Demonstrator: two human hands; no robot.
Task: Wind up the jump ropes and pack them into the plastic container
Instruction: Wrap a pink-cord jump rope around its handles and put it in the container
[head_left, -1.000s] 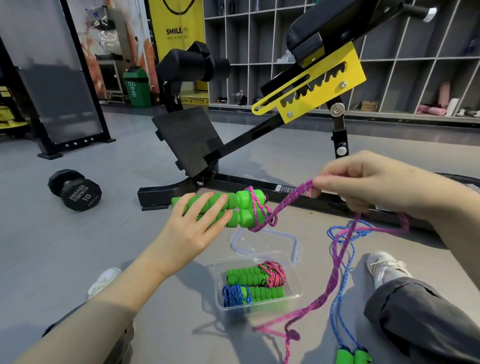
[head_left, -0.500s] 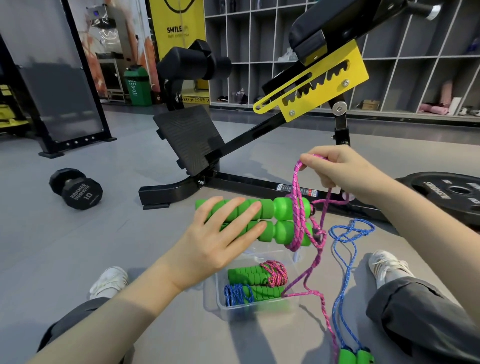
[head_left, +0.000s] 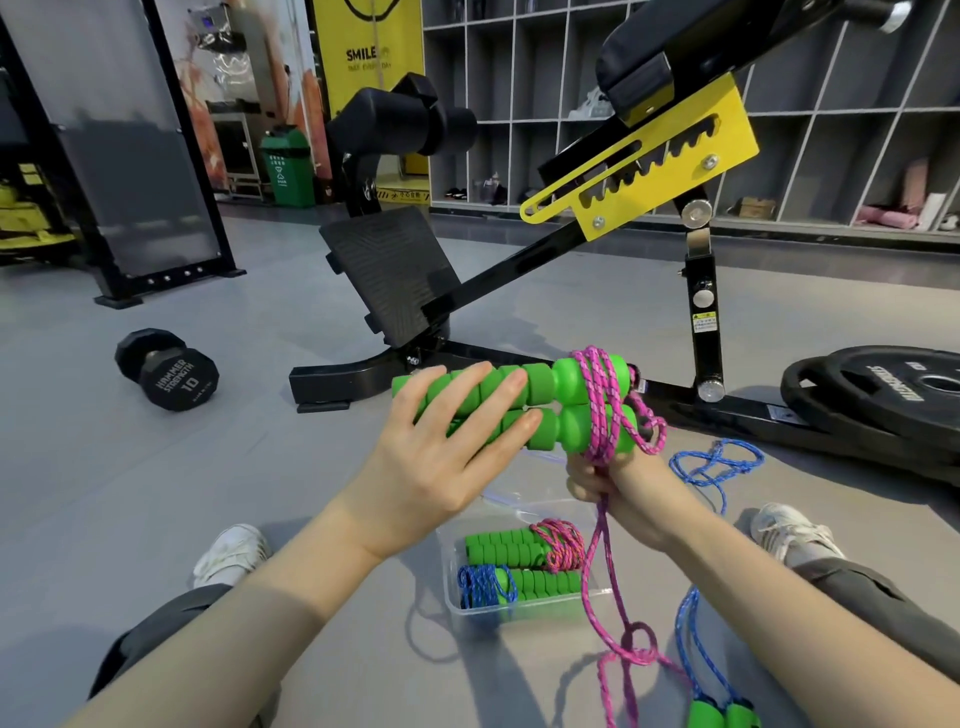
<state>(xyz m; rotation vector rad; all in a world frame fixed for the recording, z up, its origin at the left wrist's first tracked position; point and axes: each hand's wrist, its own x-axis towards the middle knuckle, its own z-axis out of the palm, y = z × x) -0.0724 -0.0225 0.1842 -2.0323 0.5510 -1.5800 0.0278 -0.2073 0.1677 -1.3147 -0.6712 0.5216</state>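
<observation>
My left hand (head_left: 447, 447) grips two green foam handles (head_left: 540, 405) side by side, held level above the floor. A pink jump rope (head_left: 602, 410) is wound a few turns around their right ends. Just below the handles my right hand (head_left: 613, 483) pinches the pink rope, and the loose tail hangs down to the floor. The clear plastic container (head_left: 452, 577) sits on the floor under my hands. It holds two wound ropes, one pink (head_left: 561, 540) and one blue (head_left: 483, 584), each on green handles. A loose blue rope (head_left: 717, 462) lies at the right.
A black and yellow gym bench frame (head_left: 519, 270) stands close behind my hands. A black dumbbell (head_left: 166, 371) lies at the left and weight plates (head_left: 893, 395) at the right. My legs and white shoes flank the container. The container's lid (head_left: 524, 493) lies behind it.
My right hand carried the pink rope from up and right of the handles, over their ends, and down beneath them, adding turns. My left hand with the handles shifted right.
</observation>
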